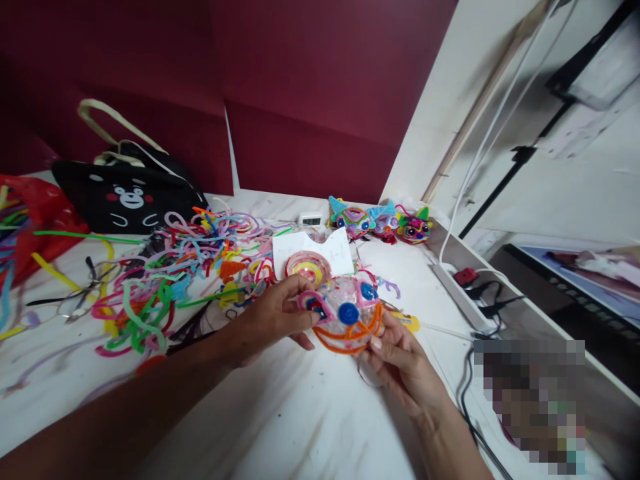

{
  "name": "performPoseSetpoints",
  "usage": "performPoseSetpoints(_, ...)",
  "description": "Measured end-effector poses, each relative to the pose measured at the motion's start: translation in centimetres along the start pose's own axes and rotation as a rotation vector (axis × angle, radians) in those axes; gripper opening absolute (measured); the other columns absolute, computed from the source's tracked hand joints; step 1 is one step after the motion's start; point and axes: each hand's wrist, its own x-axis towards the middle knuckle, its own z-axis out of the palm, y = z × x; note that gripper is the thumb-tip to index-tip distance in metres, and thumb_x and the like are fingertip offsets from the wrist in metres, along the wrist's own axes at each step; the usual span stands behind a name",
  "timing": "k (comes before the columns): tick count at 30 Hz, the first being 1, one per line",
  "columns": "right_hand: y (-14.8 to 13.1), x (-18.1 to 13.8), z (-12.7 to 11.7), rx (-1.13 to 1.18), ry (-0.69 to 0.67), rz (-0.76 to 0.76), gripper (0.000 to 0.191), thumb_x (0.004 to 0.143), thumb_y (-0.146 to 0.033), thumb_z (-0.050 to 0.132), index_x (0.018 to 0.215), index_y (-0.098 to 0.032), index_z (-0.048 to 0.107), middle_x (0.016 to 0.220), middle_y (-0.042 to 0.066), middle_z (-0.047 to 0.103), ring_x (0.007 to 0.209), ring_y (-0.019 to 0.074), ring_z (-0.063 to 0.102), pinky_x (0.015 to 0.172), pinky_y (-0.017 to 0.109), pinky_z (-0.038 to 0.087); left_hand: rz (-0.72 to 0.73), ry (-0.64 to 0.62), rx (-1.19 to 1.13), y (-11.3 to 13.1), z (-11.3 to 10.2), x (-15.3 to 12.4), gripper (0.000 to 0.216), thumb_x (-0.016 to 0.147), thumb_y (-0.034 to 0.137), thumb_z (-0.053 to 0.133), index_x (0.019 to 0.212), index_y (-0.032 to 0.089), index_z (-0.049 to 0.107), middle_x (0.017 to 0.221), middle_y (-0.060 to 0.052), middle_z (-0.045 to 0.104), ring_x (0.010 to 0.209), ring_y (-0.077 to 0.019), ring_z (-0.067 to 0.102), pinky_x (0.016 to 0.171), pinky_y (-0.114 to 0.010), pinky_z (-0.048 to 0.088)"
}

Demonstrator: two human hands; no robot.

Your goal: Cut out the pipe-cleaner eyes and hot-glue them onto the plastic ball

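A clear rounded craft face [345,313] is held up between my two hands above the white table. Pink pipe cleaner rings its blue eyes, a blue coil forms the nose, and orange pipe cleaner lines the lower part. My left hand [280,313] grips its left side, thumb by the eye. Closed on the lower right edge, my right hand [400,360] has its thumb at the orange strip. Just behind lie a round dish with a red and yellow pattern [307,268] and a white paper sheet [340,253].
Loose pipe cleaners [145,307] cover the table's left, with eyeglasses [75,300] among them. A black bag [130,193] and red plastic bag [45,227] stand behind. Finished-looking craft faces [355,221] sit at the back. A power strip [463,300] with cables lies right.
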Motion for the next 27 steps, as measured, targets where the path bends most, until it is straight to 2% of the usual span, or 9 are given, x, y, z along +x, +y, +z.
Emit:
performPoseSetpoints(4, 0.4, 0.2, 0.1, -0.068, 0.000, -0.015, 0.044, 0.077, -0.021, 0.081, 0.118, -0.024, 0.068, 0.098, 0.005, 0.077, 0.089, 0.0207, 0.073, 0.084, 0.033, 0.060, 0.072, 0.014, -0.005, -0.4, -0.1, 0.2, 0.033, 0.072, 0.027, 0.079, 0.090, 0.020, 0.053, 0.083, 0.002, 0.059, 0.074, -0.0136, 0.059, 0.054, -0.022, 0.055)
performPoseSetpoints(12, 1.2, 0.4, -0.2, -0.148, 0.053, -0.063, 0.053, 0.078, -0.027, 0.081, 0.128, -0.031, 0.064, 0.119, 0.005, 0.073, 0.102, 0.0216, 0.070, 0.088, 0.035, 0.058, 0.146, 0.030, -0.005, -1.6, -0.5, 1.0, 0.034, 0.071, 0.025, 0.079, 0.091, 0.020, 0.052, 0.077, 0.005, 0.058, 0.064, -0.0093, 0.053, 0.056, -0.020, 0.044)
performPoseSetpoints(17, 1.5, 0.6, -0.4, -0.167, 0.080, -0.104, 0.051, 0.082, -0.027, 0.079, 0.130, -0.031, 0.062, 0.131, 0.006, 0.068, 0.106, 0.0213, 0.068, 0.086, 0.034, 0.058, 0.183, 0.071, 0.033, -2.1, -0.5, 1.2, 0.034, 0.071, 0.022, 0.078, 0.093, 0.021, 0.053, 0.078, 0.005, 0.056, 0.069, -0.0098, 0.053, 0.061, -0.020, 0.043)
performPoseSetpoints(22, 2.0, 0.7, -0.5, -0.235, 0.138, -0.138, 0.050, 0.083, -0.030, 0.077, 0.131, -0.028, 0.061, 0.135, 0.008, 0.065, 0.105, 0.0216, 0.069, 0.080, 0.031, 0.058, 0.230, 0.110, 0.014, -2.4, -0.1, 1.4, 0.035, 0.069, 0.019, 0.079, 0.093, 0.021, 0.053, 0.088, 0.004, 0.056, 0.079, -0.0105, 0.055, 0.068, -0.020, 0.046)
performPoseSetpoints(27, 2.1, 0.7, -0.4, -0.244, 0.136, -0.169, 0.059, 0.076, -0.024, 0.081, 0.131, -0.027, 0.061, 0.136, 0.008, 0.064, 0.108, 0.0234, 0.068, 0.083, 0.032, 0.057, 0.250, 0.095, -0.025, -2.9, 0.1, 1.5, 0.036, 0.071, 0.017, 0.078, 0.094, 0.020, 0.052, 0.093, 0.003, 0.056, 0.081, -0.0099, 0.056, 0.071, -0.020, 0.048)
